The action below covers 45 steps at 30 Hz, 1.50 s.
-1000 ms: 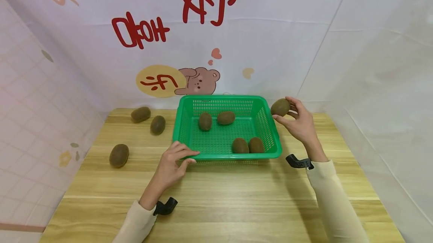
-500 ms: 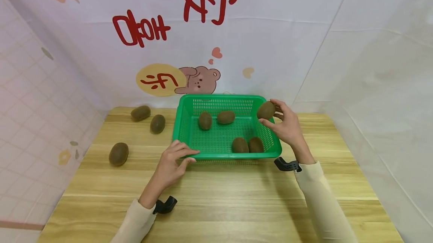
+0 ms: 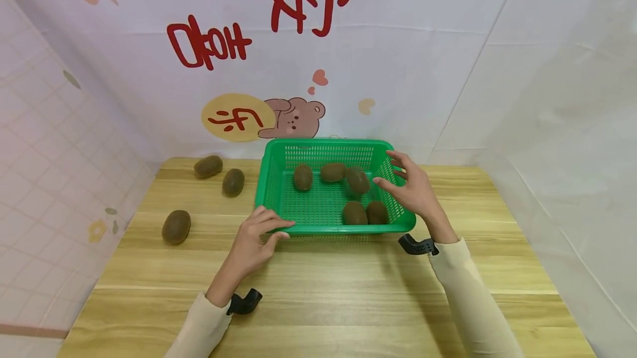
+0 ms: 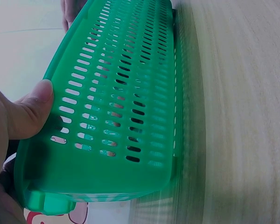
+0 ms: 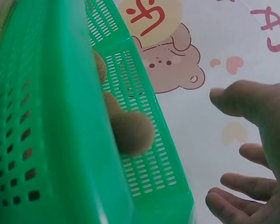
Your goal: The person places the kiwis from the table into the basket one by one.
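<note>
A green perforated plastic basket (image 3: 318,229) stands at the back of the table with several brown kiwis inside. My left hand (image 3: 256,242) grips its front rim near the left corner, thumb (image 4: 35,105) against the outer wall. Over the basket's right side, my right hand (image 3: 410,186) is spread with nothing between thumb and fingers. Just left of it, a slightly blurred kiwi (image 3: 357,181) is inside the basket, beside another kiwi (image 3: 333,172). In the right wrist view, that blurred kiwi (image 5: 133,133) shows beyond the basket's rim, apart from the fingers.
Left of the basket, three more kiwis lie on the wooden table (image 3: 318,302): one near the back edge (image 3: 208,166), a kiwi (image 3: 233,182) beside it, and a third kiwi (image 3: 176,227) farther forward. A printed white cloth (image 3: 398,70) rises close behind the basket.
My right hand has moved left from outside the basket to over its right side and let go of the kiwi, which is now down inside. My left hand stays at the rim.
</note>
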Tool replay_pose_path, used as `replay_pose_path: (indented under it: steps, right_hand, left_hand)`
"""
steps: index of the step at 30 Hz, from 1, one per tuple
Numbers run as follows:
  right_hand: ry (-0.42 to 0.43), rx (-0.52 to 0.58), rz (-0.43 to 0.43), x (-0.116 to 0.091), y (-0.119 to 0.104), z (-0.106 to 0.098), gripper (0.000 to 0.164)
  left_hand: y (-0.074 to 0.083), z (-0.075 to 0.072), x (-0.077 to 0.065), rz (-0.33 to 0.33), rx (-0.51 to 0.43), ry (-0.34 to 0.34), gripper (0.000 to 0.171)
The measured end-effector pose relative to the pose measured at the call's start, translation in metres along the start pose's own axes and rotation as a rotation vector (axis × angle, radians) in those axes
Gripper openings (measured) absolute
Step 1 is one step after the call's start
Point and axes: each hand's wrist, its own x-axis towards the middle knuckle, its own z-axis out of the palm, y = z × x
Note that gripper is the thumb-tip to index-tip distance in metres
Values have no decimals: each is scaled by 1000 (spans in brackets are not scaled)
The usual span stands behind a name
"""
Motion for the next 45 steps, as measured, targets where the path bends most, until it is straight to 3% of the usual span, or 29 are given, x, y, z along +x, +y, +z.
replay_pose_path:
  steps: [7,16,26,33,40,45]
  right_hand:
    - [5,-45,-22,-9,1,-4,75]
    - [36,-91,-196,-25,0,-3,74]
    - [-49,-123,-255,-51,2,3,75]
    - [-104,-143,-282,-68,8,9,62]
    - [-108,-181,-368,-80,13,11,48]
    - [-99,-148,-422,-82,15,13,32]
  left_hand:
    - [-1,1,0,-1,13,-3,33]
    - [0,-1,-1,-28,6,-22,30]
    - [-1,-1,-2,-62,1,-47,27]
    - [-1,-1,-2,-45,9,-34,28]
    - [-1,-1,-2,-33,5,-28,28]
    - [-1,0,-2,-19,2,-14,29]
